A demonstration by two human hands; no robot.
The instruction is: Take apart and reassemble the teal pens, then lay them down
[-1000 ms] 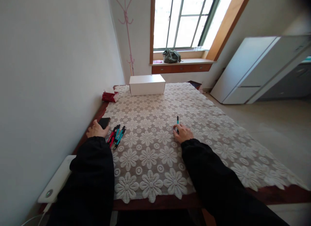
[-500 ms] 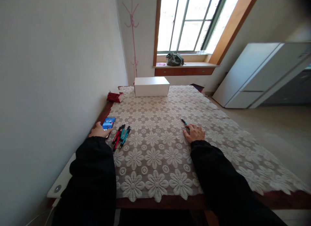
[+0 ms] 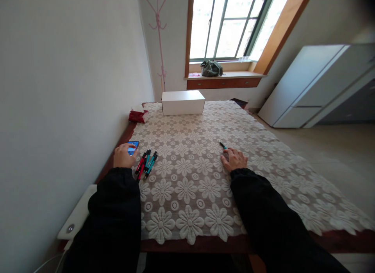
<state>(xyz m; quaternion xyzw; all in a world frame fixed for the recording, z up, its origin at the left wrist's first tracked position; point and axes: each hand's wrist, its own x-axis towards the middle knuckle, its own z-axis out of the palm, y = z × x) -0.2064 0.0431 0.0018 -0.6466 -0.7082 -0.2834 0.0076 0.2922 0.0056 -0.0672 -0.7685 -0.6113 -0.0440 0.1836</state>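
My left hand [image 3: 125, 155] lies over the near left part of a smartphone [image 3: 134, 143] with a lit blue screen. Its fingers reach onto the screen and the thumb stands apart along the near right side; much of the phone is hidden. Just right of it, several red-and-black pens [image 3: 141, 167] and teal-and-black pens [image 3: 150, 164] form a loose pile. Palm down on the tablecloth [image 3: 184, 189], my right hand [image 3: 235, 159] rests with fingers apart over a teal pen [image 3: 223, 145]. Only the pen's dark tip end and part of its barrel show beyond the fingers.
A white box [image 3: 183, 103] stands at the table's far end. By the wall is a red tissue-like packet [image 3: 138, 116]. A white device with a round button [image 3: 76, 214] and cable lies at the near left edge. Beyond are a bag [image 3: 211, 68] and a coat rack [image 3: 159, 42].
My left hand has shifted right and forward, covering more of the phone, and its fingers now reach the screen. My right hand and the pens have stayed put. The view has tilted slightly.
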